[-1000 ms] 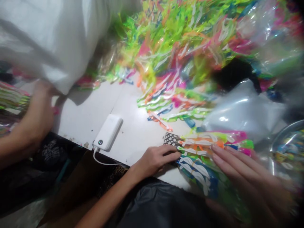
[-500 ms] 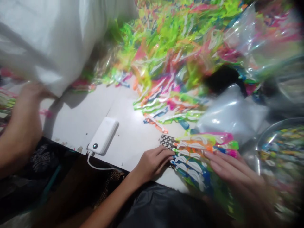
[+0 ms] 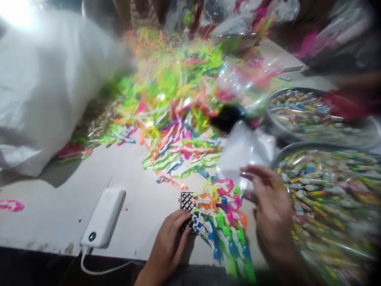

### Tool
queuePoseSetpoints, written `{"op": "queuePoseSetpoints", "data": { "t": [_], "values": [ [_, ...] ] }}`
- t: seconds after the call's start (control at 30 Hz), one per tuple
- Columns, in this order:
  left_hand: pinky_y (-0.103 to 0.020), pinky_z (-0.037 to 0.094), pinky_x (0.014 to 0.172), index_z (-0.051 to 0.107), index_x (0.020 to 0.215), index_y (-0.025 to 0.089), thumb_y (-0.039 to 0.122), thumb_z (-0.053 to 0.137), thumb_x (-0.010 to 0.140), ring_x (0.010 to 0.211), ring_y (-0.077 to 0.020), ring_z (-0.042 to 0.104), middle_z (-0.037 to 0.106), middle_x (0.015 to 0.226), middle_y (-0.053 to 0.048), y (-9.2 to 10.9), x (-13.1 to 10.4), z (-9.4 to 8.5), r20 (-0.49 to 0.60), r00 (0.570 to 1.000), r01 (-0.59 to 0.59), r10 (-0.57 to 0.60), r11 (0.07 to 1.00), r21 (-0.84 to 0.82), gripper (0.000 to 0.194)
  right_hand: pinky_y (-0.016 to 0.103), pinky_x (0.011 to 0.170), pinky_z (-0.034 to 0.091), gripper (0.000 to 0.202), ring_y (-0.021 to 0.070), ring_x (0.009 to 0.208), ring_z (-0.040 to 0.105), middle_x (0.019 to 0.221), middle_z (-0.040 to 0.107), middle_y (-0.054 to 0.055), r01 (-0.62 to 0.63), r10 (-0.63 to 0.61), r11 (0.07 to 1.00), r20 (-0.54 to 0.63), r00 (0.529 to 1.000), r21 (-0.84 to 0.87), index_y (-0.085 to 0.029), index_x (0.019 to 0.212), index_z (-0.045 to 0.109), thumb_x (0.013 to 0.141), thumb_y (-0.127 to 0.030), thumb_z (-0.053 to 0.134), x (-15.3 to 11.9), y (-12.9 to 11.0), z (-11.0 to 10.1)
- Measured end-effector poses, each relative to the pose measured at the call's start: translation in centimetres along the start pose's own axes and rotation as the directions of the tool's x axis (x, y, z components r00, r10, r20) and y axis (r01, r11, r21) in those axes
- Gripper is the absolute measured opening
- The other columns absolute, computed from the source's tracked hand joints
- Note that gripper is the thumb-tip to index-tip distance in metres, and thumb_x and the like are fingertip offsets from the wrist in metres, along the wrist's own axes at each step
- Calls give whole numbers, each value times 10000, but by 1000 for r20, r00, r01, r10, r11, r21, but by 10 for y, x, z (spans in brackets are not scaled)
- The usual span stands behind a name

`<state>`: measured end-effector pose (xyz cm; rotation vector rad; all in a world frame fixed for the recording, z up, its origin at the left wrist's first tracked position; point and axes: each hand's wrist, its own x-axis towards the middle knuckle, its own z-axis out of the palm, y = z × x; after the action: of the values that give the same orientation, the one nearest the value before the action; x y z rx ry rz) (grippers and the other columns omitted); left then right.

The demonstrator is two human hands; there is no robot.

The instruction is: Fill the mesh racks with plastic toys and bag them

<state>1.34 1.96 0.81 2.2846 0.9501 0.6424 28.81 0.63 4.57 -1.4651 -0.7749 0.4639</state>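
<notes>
My left hand grips the left edge of a small black perforated plate lying flat on the table. A row of colourful plastic strips with white parts runs from the plate's right side, in pink, orange, green and blue. My right hand is raised just right of these strips, apart from them. Its fingers and thumb are spread, blurred by motion, with nothing visible between them. Behind it lies a shiny, whitish plastic bag.
A big heap of neon plastic pieces covers the table's back. Two round trays of small colourful parts stand at right. A white power bank with a cable lies at left, below a large white sack. A blurred arm reaches in at far right.
The view has tilted up and shifted right. My right hand has lifted off the strips and opened. Another person's hand at the white sack has gone out of view.
</notes>
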Motion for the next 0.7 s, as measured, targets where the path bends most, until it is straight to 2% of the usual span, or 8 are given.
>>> {"op": "queuePoseSetpoints", "data": {
  "t": [0.1,0.17,0.2,0.27,0.37,0.53,0.63,0.7],
  "values": [
    [-391,556,1086,513,1433,218,202,534,1030,1304,-247,618,644,1390,-140,2,3,-4,81,996,-44,32,986,163,404,418,1055,529,271,234,1195,679,1317,699,43,-47,54,998,148,988,-52,-288,1282,649,1052,-365,528,28,17,26],
    [-424,561,1069,511,1440,184,253,537,1031,1296,-277,620,647,1393,-163,2,4,-7,124,988,-123,93,958,259,416,378,1095,507,338,203,1262,636,1380,665,67,63,-10,968,210,978,-244,-244,1352,591,1086,-293,389,49,32,43],
    [-429,566,1052,509,1445,172,268,532,1033,1282,-285,627,655,1382,-171,2,3,-8,129,984,-160,126,940,300,424,367,1124,481,390,198,1308,598,1415,639,94,144,-44,911,255,966,-386,-204,1388,564,1081,-233,325,58,39,52],
    [-414,583,998,511,1446,166,276,509,1041,1233,-285,651,676,1343,-174,0,-1,-11,126,977,-208,173,912,355,420,428,1180,405,440,258,1377,520,1443,602,169,216,-58,831,307,950,-512,-113,1407,565,1027,-140,343,75,52,68],
    [-407,605,925,514,1441,191,288,481,1048,1154,-283,685,699,1278,-168,-4,-3,-12,87,976,-218,200,892,396,406,570,1121,354,428,387,1321,487,1353,606,265,220,-23,767,316,948,-603,-36,1335,619,969,-107,409,89,61,85],
    [-463,633,908,510,1424,195,304,467,1056,1142,-316,702,712,1261,-181,-7,13,-5,11,984,-162,175,878,450,387,551,1024,341,262,401,1194,464,1148,646,260,194,28,754,325,945,-628,-90,1041,711,980,-242,507,96,58,90],
    [-491,635,927,555,1384,193,281,495,1046,1154,-330,704,718,1256,-182,-8,22,-1,-17,986,-139,163,883,449,354,535,1026,333,290,386,1186,462,1140,647,250,119,57,819,287,956,-562,-117,995,699,1012,-292,468,96,52,87],
    [-487,628,955,591,1362,215,263,521,1037,1173,-324,700,714,1267,-167,-7,26,-4,-24,991,-110,128,921,375,336,500,991,372,336,355,1125,514,1112,656,227,34,94,883,247,964,-469,-128,1029,688,1038,-329,419,93,47,84]
  ]
}}
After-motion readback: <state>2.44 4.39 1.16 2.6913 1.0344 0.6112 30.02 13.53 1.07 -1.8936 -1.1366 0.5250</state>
